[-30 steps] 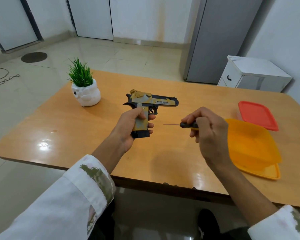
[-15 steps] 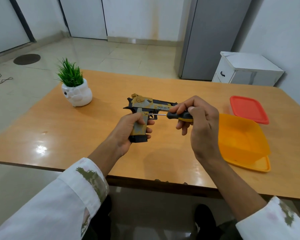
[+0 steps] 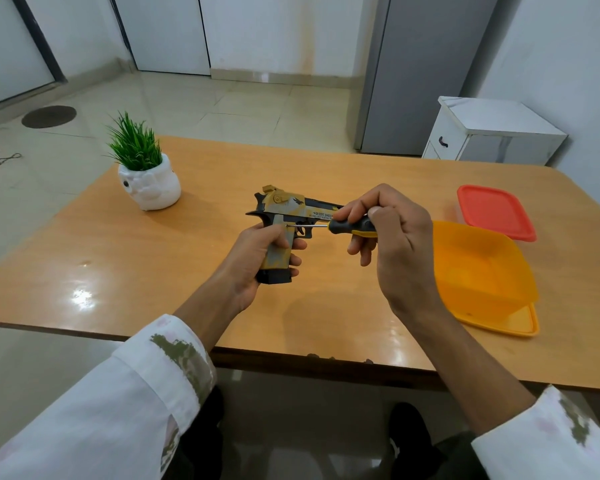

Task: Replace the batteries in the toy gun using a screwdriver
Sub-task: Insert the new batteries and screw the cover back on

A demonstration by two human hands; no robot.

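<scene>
1. Toy gun [image 3: 288, 204]: a yellow-and-black pistol held upright above the table [image 3: 153, 271]. Its grip sits in the left hand [image 3: 253, 261] and its barrel points toward the right hand [image 3: 395, 247].
2. Left hand: it is curled round the grip, with the thumb lying across the near face and the fingertips wrapping round the far edge. The black base of the grip sticks out below the palm. The forearm rises from the lower left, and its white patterned sleeve [image 3: 136, 393] is pushed back from the wrist.
3. Right hand: it pinches the screwdriver [image 3: 342, 226] by its black-and-yellow handle, near the fingertips. The lower fingers are bent loosely beneath the handle, and the back of the hand faces the camera. The wrist is cocked so that the tool lies nearly level.
4. Screwdriver: the thin shaft runs from the right hand across to the left. Its tip meets the top of the grip just above the left thumb. Whether it sits in a screw head is too small to tell.
5. Beyond the right hand's outer side stands an orange container [image 3: 482, 271], with a red-lidded box [image 3: 496, 211] just past it.
6. Well beyond the left hand, on its outer side, stands a potted plant [image 3: 146, 178].
</scene>
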